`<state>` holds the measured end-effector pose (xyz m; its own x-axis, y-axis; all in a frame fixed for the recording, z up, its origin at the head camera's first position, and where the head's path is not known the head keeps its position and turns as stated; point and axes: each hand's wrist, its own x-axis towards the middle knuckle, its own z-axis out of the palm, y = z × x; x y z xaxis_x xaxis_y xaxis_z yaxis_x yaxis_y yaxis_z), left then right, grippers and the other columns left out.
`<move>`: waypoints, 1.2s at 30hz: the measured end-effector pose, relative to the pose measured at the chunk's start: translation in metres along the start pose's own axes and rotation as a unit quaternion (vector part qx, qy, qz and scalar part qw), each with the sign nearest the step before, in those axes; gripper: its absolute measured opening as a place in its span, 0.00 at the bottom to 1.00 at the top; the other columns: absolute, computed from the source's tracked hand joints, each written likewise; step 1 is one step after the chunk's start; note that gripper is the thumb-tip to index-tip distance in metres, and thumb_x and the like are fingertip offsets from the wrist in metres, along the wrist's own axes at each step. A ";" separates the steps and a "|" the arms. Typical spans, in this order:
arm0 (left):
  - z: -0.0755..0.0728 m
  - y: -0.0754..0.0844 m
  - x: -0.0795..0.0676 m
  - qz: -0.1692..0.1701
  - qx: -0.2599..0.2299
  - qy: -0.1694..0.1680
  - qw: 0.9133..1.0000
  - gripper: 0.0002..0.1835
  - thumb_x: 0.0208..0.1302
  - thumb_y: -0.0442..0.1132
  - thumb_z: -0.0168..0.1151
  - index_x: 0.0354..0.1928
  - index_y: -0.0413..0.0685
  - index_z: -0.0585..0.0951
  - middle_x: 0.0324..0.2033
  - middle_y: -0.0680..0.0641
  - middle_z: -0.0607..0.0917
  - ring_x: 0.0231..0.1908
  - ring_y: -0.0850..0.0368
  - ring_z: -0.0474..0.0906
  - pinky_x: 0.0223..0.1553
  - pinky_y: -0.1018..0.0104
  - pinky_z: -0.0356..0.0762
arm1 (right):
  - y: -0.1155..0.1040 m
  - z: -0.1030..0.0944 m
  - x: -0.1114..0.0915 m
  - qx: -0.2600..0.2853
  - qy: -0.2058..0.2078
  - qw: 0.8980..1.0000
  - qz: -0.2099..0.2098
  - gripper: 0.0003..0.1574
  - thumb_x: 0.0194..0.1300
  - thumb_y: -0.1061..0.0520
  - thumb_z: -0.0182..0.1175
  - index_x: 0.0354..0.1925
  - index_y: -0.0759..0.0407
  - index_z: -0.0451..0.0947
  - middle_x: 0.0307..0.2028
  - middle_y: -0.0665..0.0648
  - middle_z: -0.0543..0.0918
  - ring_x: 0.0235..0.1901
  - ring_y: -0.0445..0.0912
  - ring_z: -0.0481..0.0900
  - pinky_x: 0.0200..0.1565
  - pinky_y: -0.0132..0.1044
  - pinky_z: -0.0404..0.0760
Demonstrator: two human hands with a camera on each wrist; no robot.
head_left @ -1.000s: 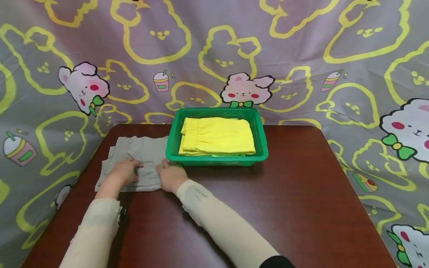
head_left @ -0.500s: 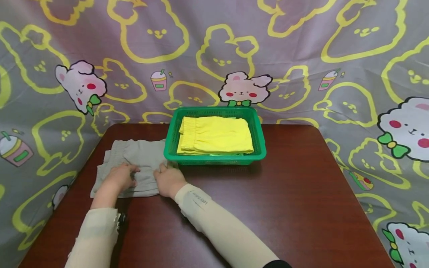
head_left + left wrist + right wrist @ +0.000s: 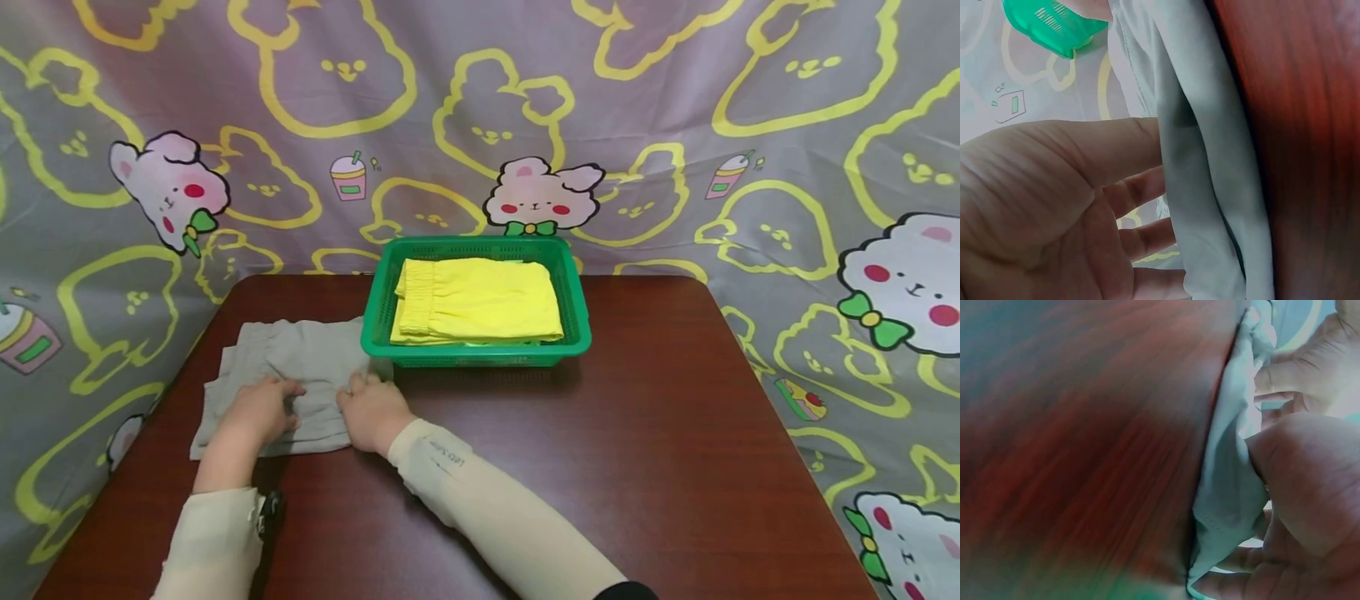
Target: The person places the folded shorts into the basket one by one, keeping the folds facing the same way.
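A folded grey garment (image 3: 303, 350), gathered along one edge like the waistband of shorts, lies flat at the left of the table. My left hand (image 3: 258, 410) rests on its near left part, fingertips and thumb pressing the cloth. In the left wrist view, the left fingers (image 3: 1147, 240) look fairly straight against the fabric. At the garment's right edge, my right hand (image 3: 372, 410) touches the cloth with thumb and fingers spread apart. The right wrist view shows the cloth bulging between the right thumb (image 3: 1272, 450) and fingers. Part of the garment's right side is hidden by that hand.
Just right of the garment, a green plastic basket (image 3: 480, 361) stands near the table's back edge. Inside it lies a folded yellow garment (image 3: 487, 300) with an elastic waistband. Brown tabletop (image 3: 637, 433) extends right and front. A patterned curtain (image 3: 420, 100) hangs behind and alongside.
The grey garment has slid toward me and slightly left, both hands moving with it. More of its back right corner shows beside the basket. The head view has shifted a little.
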<state>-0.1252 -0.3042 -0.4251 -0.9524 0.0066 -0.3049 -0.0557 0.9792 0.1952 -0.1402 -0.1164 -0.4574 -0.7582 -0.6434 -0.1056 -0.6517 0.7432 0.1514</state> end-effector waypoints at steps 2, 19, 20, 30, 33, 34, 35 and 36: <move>0.001 0.001 -0.003 -0.002 -0.001 0.000 1.000 0.28 0.62 0.35 0.72 0.63 0.38 0.78 0.62 0.24 0.72 0.58 0.17 0.66 0.57 0.29 0.70 | -0.001 -0.001 -0.002 -0.001 0.000 1.000 -0.002 0.27 0.76 0.47 0.51 0.70 0.42 0.71 0.61 0.49 0.75 0.56 0.45 0.72 0.48 0.36 0.82; 0.010 0.006 -0.027 -0.012 -0.017 0.014 1.000 0.27 0.62 0.37 0.72 0.63 0.38 0.79 0.59 0.25 0.74 0.56 0.19 0.67 0.53 0.30 0.72 | -0.006 -0.005 -0.018 -0.005 0.001 1.000 -0.013 0.22 0.73 0.45 0.56 0.63 0.37 0.76 0.58 0.44 0.75 0.60 0.43 0.70 0.51 0.34 0.80; 0.011 0.007 -0.028 -0.011 -0.016 0.016 1.000 0.27 0.62 0.37 0.72 0.63 0.38 0.79 0.59 0.25 0.74 0.55 0.19 0.67 0.53 0.30 0.72 | -0.006 -0.005 -0.019 -0.008 0.002 1.000 -0.014 0.22 0.73 0.45 0.56 0.63 0.38 0.76 0.58 0.45 0.75 0.60 0.43 0.71 0.52 0.34 0.80; 0.015 0.010 -0.037 -0.017 -0.016 0.020 1.000 0.27 0.61 0.36 0.72 0.63 0.38 0.79 0.59 0.25 0.75 0.56 0.18 0.68 0.54 0.30 0.71 | -0.012 -0.003 -0.030 -0.019 0.006 1.000 -0.017 0.23 0.75 0.45 0.53 0.66 0.37 0.75 0.58 0.45 0.75 0.57 0.43 0.71 0.50 0.34 0.79; 0.017 0.010 -0.039 -0.018 -0.016 0.019 1.000 0.27 0.61 0.37 0.72 0.63 0.38 0.79 0.58 0.25 0.76 0.55 0.19 0.68 0.54 0.30 0.72 | -0.013 -0.005 -0.034 -0.023 0.003 1.000 -0.018 0.23 0.75 0.44 0.53 0.66 0.38 0.74 0.58 0.45 0.75 0.57 0.43 0.71 0.51 0.35 0.79; 0.018 0.010 -0.040 -0.018 -0.016 0.019 1.000 0.27 0.61 0.37 0.73 0.62 0.38 0.79 0.58 0.26 0.76 0.55 0.19 0.69 0.54 0.30 0.72 | -0.013 -0.005 -0.036 -0.024 0.002 1.000 -0.018 0.24 0.75 0.44 0.53 0.66 0.38 0.74 0.58 0.45 0.75 0.57 0.43 0.71 0.51 0.36 0.79; 0.018 0.010 -0.041 -0.018 -0.015 0.019 1.000 0.27 0.61 0.37 0.73 0.62 0.38 0.79 0.58 0.26 0.76 0.55 0.19 0.69 0.54 0.30 0.72 | -0.014 -0.006 -0.037 -0.026 0.002 1.000 -0.018 0.24 0.75 0.44 0.53 0.67 0.38 0.74 0.58 0.45 0.75 0.57 0.44 0.71 0.52 0.36 0.79; 0.019 0.010 -0.042 -0.018 -0.015 0.020 1.000 0.28 0.60 0.36 0.73 0.62 0.38 0.80 0.58 0.26 0.76 0.54 0.20 0.69 0.54 0.30 0.72 | -0.015 -0.006 -0.038 -0.027 0.001 0.999 -0.019 0.24 0.75 0.44 0.53 0.67 0.38 0.74 0.58 0.45 0.74 0.58 0.44 0.71 0.52 0.37 0.79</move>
<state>-0.0800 -0.2909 -0.4277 -0.9609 -0.0372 -0.2743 -0.0982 0.9723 0.2120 -0.1017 -0.1038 -0.4501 -0.7335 -0.6709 -0.1094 -0.6773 0.7078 0.2007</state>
